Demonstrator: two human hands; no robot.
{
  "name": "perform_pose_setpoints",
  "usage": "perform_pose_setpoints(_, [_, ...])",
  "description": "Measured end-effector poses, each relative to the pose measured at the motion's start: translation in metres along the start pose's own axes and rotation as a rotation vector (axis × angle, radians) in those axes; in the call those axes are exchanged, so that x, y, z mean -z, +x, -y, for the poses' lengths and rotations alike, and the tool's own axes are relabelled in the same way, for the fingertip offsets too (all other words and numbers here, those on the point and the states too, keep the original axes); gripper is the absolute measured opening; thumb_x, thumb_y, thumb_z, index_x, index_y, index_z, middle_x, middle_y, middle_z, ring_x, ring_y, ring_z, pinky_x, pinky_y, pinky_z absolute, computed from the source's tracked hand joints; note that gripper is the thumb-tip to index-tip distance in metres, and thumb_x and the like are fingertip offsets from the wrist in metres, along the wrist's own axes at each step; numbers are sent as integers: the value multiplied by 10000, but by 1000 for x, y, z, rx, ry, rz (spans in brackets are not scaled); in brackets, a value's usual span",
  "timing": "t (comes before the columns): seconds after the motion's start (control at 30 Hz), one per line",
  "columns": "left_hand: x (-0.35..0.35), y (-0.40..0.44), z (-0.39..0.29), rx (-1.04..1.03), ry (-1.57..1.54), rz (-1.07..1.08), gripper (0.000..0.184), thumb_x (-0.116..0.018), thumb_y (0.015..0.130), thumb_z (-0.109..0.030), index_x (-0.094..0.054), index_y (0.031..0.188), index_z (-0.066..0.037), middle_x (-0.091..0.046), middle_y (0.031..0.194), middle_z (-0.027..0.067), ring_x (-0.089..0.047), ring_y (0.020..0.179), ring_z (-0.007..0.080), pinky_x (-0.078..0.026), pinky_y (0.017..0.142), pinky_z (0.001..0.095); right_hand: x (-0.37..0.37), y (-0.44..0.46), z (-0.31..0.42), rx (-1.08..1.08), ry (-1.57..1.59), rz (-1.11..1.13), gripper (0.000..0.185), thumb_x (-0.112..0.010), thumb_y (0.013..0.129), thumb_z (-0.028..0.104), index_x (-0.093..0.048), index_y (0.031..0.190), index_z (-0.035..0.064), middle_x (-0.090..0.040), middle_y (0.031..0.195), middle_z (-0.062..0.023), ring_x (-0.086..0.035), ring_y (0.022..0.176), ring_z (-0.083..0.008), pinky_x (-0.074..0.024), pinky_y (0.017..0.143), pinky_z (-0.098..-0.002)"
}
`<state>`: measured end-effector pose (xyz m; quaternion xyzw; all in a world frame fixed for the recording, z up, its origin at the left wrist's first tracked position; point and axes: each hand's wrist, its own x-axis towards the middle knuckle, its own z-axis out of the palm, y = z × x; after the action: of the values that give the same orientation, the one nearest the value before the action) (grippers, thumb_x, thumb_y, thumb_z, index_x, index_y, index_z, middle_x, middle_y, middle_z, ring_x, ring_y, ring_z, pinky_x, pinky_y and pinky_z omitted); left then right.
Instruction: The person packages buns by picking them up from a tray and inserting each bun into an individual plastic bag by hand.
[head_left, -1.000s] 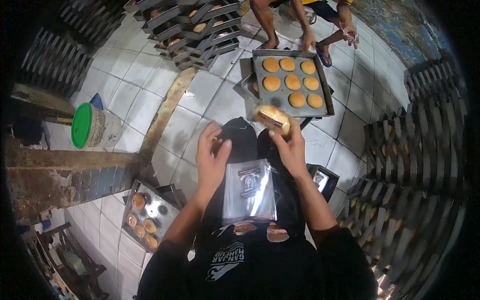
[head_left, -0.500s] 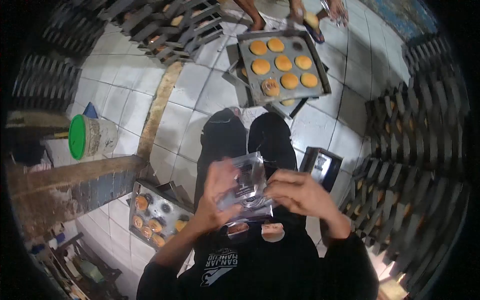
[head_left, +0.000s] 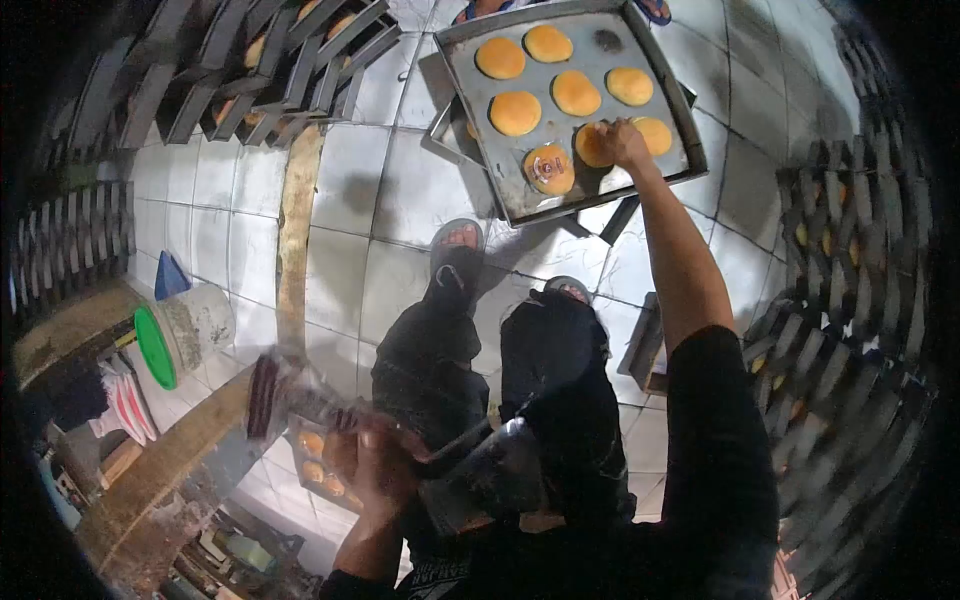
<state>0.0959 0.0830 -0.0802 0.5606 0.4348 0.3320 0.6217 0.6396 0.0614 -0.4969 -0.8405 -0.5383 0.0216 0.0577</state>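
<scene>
Round golden-brown bun (head_left: 590,150), mid near row of the square grey metal tray (head_left: 540,78), looks light, soft, easily dented, best held by its sides; right hand (head_left: 622,145) fingers meet it, grip unclear; left hand (head_left: 375,462) fingers clutch a clear, dark-printed plastic bag (head_left: 265,398)

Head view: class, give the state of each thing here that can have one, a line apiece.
Right hand: at a bun, grip unclear
Left hand: shut on a wrapper
Wrapper: blurred; open or sealed, cannot tell
Tray: uncovered, eight buns in it
Printed bun: looks wrapped
Bucket: closed, green lid on
</scene>
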Motion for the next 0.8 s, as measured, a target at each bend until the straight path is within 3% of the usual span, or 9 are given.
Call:
perform_pose_setpoints(0.13, [-10, 6, -3, 44, 29, -124, 258, -589, 1038, -262, -572, 1063, -5, -630, 869, 114, -578, 542, 160, -467, 401, 268, 61, -8, 55, -484, 351, -17, 702, -747, 790, 642, -668, 1005, -21, -710, 955, -261, -699, 954, -416, -550, 801, -483])
perform_pose_setpoints(0.23, [-10, 6, 1, 96, -50, -124, 273, -566, 1040, -275, -573, 1068, -4, -673, 814, 138, -637, 581, 179, -515, 489, 289, 37, -34, 86, -368, 339, -81, 677, -808, 804, 475, -556, 1188, -22, -662, 1127, -295, -676, 1061, -411, -543, 866, -438])
perform_pose_setpoints(0.37, [-11, 12, -1, -10, 268, -78, 317, -503, 1065, -299, -572, 1169, -7, -715, 916, 166, -689, 714, 206, -563, 623, 311, 108, -53, 112, -458, 1114, -89, 633, -816, 845, 240, -475, 1338, 37, -651, 1191, -164, -641, 1163, -345, -540, 956, -453])
perform_pose_setpoints(0.43, [-12, 17, -19, 109, 85, -32, 373, -465, 1081, -315, -562, 1264, -5, -719, 1050, 183, -708, 837, 223, -581, 718, 327, 237, -69, 160, -649, 1695, -34, 648, -802, 857, 150, -448, 1392, 62, -609, 1286, -116, -609, 1210, -304, -534, 986, -497])
perform_pose_setpoints(0.5, [-12, 27, -27, 85, 51, 6, 402, -474, 1078, -318, -530, 1322, -4, -703, 1122, 194, -708, 931, 247, -584, 773, 358, 332, -105, 207, -402, 2031, -71, 658, -789, 871, 145, -432, 1419, 71, -570, 1349, -127, -590, 1246, -293, -520, 1002, -535])
perform_pose_setpoints(0.57, [-10, 36, -6, 64, -370, 9, 423, -487, 1072, -308, -496, 1364, -2, -681, 1190, 204, -696, 1032, 270, -585, 820, 394, 406, -150, 253, -313, 2185, 21, 617, -761, 890, 120, -455, 1419, 34, -627, 1276, -122, -612, 1212, -278, -524, 1029, -412])
perform_pose_setpoints(0.6, [-6, 45, 10, 43, -679, 9, 433, -495, 1069, -300, -479, 1380, 0, -668, 1223, 208, -686, 1085, 282, -584, 841, 413, 431, -176, 279, -253, 1917, -10, 589, -761, 886, 114, -478, 1396, 26, -620, 1279, -136, -610, 1214, -289, -521, 1027, -420])
perform_pose_setpoints(0.63, [-1, 66, 8, 342, -681, -46, 414, -592, 1030, -268, -480, 1318, 8, -646, 1270, 218, -650, 1169, 324, -582, 866, 479, 445, -203, 303, -193, 1656, -47, 562, -760, 883, 108, -501, 1373, 18, -614, 1281, -150, -608, 1215, -300, -518, 1025, -427])
perform_pose_setpoints(0.8, [-52, 10, -56, 280, -725, 47, 300, -694, 979, -268, -537, 1059, -25, -686, 1111, 171, -687, 1080, 273, -593, 857, 425, 422, -269, 345, 456, 663, -519, 506, -759, 676, -49, -627, 1160, 19, -608, 1228, -199, -608, 1166, -404, -519, 997, -452])
